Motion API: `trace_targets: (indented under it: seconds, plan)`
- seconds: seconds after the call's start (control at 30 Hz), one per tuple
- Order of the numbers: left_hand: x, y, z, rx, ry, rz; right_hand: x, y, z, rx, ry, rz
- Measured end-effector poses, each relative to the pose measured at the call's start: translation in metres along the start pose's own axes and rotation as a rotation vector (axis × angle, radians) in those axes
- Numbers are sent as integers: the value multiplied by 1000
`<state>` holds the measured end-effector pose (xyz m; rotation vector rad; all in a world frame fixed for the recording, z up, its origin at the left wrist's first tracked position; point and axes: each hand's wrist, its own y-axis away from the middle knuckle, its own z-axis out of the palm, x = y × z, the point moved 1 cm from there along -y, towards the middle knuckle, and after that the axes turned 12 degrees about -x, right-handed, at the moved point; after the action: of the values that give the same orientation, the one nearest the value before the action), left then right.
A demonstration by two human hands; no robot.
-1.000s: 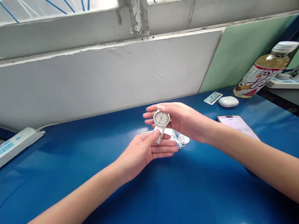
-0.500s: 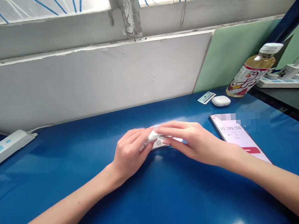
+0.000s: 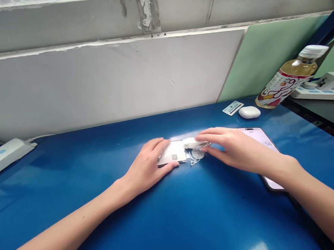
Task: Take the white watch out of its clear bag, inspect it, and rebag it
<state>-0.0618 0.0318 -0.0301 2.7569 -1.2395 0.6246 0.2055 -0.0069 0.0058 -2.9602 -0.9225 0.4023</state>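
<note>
My left hand [image 3: 148, 161] lies around the left part of a flat white box [image 3: 174, 152], thumb along its near edge and fingers on its far side. A small square code is printed on the box. Between the fingertips and thumb of my right hand [image 3: 226, 146] is a small white bundle [image 3: 189, 143], perhaps a coiled cable; my fingers partly hide it. A round silvery tag [image 3: 198, 154] lies below the bundle, right of the box. Next to it is a short bead chain [image 3: 195, 162]. All this is on the blue table [image 3: 172, 221].
Under my right forearm lies a phone [image 3: 274, 184]. Beyond it are a white earbud case [image 3: 249, 112] and a card [image 3: 233, 108]. A drink bottle [image 3: 289, 79] stands at the back right. Power strips sit at the left [image 3: 10, 155] and far right [image 3: 319, 94].
My hands have drawn apart. The left has let go of the white bundle and now grips the box. The right has moved rightward with the bundle, uncovering the tag and chain.
</note>
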Motion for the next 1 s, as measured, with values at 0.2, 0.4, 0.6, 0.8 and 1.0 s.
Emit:
trace_targets:
  seconds: [0.2,0.4,0.6,0.8,1.0]
  plan:
    - [0,2,-1,-11,23,-2,4,4,-1,-159,-60,71]
    - [-2,4,-1,-17,0,45,5,3,4,-153,-85,37]
    - [-1,4,-1,-23,-34,61,-1,-1,10,-111,-82,-43]
    - [0,3,-2,-40,-17,68,-11,-6,20,-101,-88,7]
    - [0,2,-1,-43,-7,60,-7,2,4,-42,66,-5]
